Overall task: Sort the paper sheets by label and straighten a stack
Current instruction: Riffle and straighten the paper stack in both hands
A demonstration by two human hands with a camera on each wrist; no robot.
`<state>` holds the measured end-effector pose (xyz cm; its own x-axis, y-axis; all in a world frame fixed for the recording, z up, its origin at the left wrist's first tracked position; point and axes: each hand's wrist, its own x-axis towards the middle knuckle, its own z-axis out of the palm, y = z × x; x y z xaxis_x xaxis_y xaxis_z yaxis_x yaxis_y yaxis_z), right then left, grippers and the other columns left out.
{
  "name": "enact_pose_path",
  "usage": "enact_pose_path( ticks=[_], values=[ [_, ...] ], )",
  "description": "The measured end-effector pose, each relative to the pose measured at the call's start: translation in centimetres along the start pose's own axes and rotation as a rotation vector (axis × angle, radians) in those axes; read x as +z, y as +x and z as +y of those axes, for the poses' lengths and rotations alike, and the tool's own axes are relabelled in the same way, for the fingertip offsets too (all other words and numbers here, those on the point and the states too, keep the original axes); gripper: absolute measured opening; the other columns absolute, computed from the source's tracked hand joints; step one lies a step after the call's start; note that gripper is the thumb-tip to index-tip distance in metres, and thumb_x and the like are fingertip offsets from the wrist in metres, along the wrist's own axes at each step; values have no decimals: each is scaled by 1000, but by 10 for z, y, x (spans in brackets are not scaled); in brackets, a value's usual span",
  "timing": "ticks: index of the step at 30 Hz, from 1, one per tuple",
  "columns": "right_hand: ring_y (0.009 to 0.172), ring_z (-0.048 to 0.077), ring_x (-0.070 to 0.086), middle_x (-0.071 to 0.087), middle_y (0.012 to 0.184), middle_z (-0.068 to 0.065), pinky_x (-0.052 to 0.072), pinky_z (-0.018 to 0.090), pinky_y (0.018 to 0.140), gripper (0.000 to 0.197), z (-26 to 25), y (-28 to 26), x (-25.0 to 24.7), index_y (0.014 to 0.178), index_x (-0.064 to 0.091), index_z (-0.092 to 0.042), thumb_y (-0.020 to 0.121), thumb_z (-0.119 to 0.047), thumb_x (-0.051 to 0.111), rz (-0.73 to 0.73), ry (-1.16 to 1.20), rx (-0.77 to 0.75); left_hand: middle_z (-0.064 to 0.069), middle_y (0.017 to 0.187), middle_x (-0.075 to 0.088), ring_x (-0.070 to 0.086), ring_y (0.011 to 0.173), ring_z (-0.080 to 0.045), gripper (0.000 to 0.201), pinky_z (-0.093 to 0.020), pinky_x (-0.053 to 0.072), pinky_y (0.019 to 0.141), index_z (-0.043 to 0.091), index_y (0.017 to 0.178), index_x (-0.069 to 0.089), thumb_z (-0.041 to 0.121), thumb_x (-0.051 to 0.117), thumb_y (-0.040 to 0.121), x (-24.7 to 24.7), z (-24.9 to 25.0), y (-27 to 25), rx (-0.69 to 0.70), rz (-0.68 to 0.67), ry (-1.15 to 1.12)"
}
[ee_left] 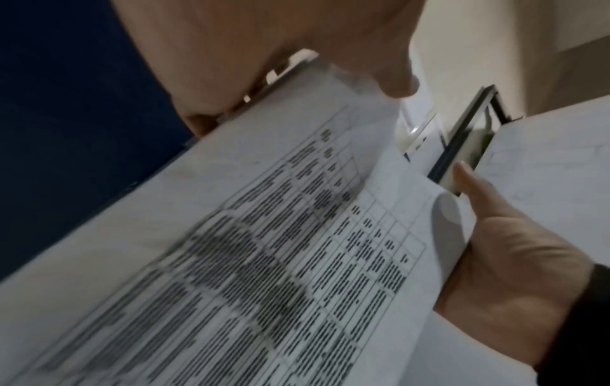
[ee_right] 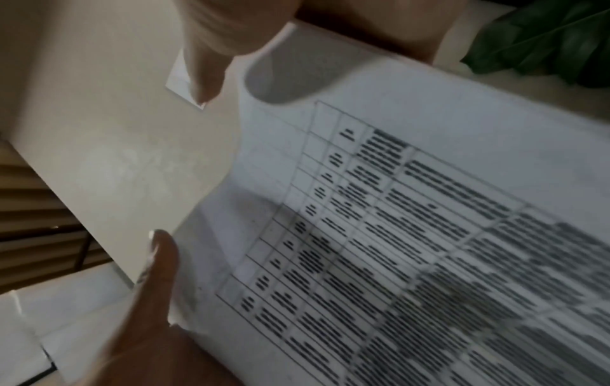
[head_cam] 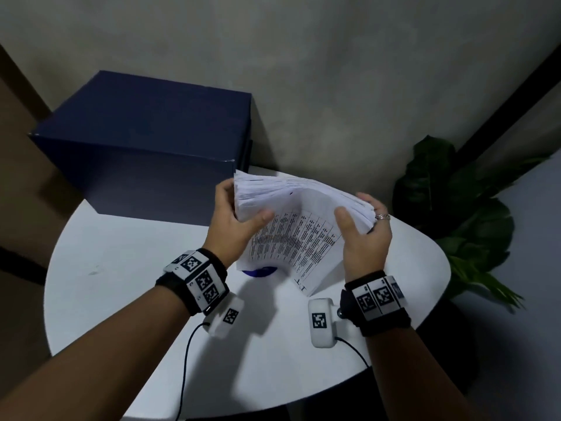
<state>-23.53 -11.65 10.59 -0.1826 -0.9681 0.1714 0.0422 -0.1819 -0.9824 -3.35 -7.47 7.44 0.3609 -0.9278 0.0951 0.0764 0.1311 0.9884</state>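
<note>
Both my hands hold one stack of papers (head_cam: 299, 208) just above the round white table (head_cam: 121, 268), in front of the dark blue box (head_cam: 145, 141). In the head view my left hand (head_cam: 233, 217) grips the stack's left edge, thumb on the top sheet and fingers curled behind. My right hand (head_cam: 364, 235), with a ring (head_cam: 383, 217) on one finger, grips the right edge the same way. The stack bows upward between them. I judge that I am squeezing the ends together to loosen and square the sheets, which is why it is lifted and not lying flat. A small blue thing (head_cam: 261, 271) lies on the table under the sagging bottom corner; I cannot tell what it is. A leafy plant (head_cam: 455, 208) stands off to the right. My wrist bands (head_cam: 200, 278) carry black-and-white square codes, not words.

From the left wrist, my left hand (ee_left: 231, 65) closes over the near edge of the stack (ee_left: 297, 248), thumb tip pressing on the top sheet. My right hand (ee_left: 515, 266) cups the far edge, and the box (ee_left: 66, 104) shows dark behind. The top sheet bears a ruled grid with rows of printed lines, too blurred to read.

From the right wrist, my right hand (ee_right: 211, 57) pinches the upper edge of the stack (ee_right: 412, 209), with my left hand's thumb (ee_right: 158, 274) lying along the opposite edge and the plant (ee_right: 544, 39) in the corner. The same grid shows here with narrow columns of short entries, and no word or number can be made out.
</note>
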Motion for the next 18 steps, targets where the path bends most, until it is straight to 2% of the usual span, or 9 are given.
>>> enact_pose_path(
  ticks=[1, 3, 7, 8, 10, 11, 13, 15, 18],
  values=[
    [91, 12, 66, 67, 100, 4, 53, 24, 82, 31, -2, 1, 2, 101, 62, -25, 75, -21, 78, 26, -9, -22, 4, 127, 57, 63, 111, -5, 67, -23, 54, 91, 36, 124, 40, 52, 78, 71, 2, 2, 1, 46, 24, 4],
    [94, 19, 65, 67, 98, 4, 52, 28, 87, 18, -5, 3, 5, 93, 64, -29, 80, -22, 74, 74, -52, -61, 14, 121, 52, 55, 111, 2, 43, -21, 47, 99, 31, 126, 45, 41, 63, 89, 8, 9, 4, 145, 94, 65],
    [72, -4, 58, 64, 78, -17, 48, 14, 73, 13, -4, 7, 6, 90, 68, -16, 91, -6, 58, 123, -57, -83, 20, 105, 60, 56, 98, 9, 21, -11, 42, 89, 13, 114, 61, 16, 48, 97, 18, 20, 14, 246, 244, 129],
    [73, -3, 60, 65, 78, -18, 50, 16, 75, 13, -5, 7, 6, 91, 68, -16, 90, -7, 58, 120, -60, -81, 19, 103, 61, 56, 96, 9, 22, -11, 42, 88, 13, 113, 62, 16, 47, 98, 19, 22, 15, 248, 248, 122],
    [95, 10, 63, 66, 93, -12, 52, 29, 91, 9, -4, 6, 5, 95, 66, -23, 87, -19, 63, 96, -73, -80, 20, 112, 57, 55, 100, 11, 30, -10, 42, 90, 17, 124, 57, 27, 50, 96, 16, 21, 16, 233, 189, 137],
    [100, 14, 63, 65, 99, -6, 51, 31, 94, 17, 0, 6, 2, 100, 64, -26, 84, -27, 66, 72, -57, -65, 19, 117, 53, 54, 104, 12, 41, -9, 42, 92, 21, 131, 50, 34, 55, 92, 12, 19, 17, 214, 136, 136],
    [100, 14, 64, 65, 107, 1, 53, 25, 90, 45, 8, 4, -4, 113, 57, -24, 73, -35, 74, 10, 31, -1, 16, 123, 49, 56, 108, 9, 69, -14, 48, 95, 26, 137, 37, 38, 74, 80, 4, 12, 15, 142, 40, 110],
    [100, 9, 67, 66, 111, 2, 54, 21, 85, 64, 16, 6, -8, 121, 53, -19, 67, -27, 86, -50, 36, 63, 8, 125, 52, 63, 106, 3, 87, -21, 54, 90, 28, 137, 34, 26, 90, 70, 1, 6, 18, 54, -23, 99],
    [87, 1, 70, 70, 100, -6, 54, 18, 77, 59, 20, 8, -6, 120, 57, -9, 67, -3, 85, -55, -27, 138, 3, 119, 59, 67, 98, 0, 78, -24, 58, 81, 23, 130, 39, 8, 88, 70, -1, 0, 27, -43, -62, 96]
  ],
)
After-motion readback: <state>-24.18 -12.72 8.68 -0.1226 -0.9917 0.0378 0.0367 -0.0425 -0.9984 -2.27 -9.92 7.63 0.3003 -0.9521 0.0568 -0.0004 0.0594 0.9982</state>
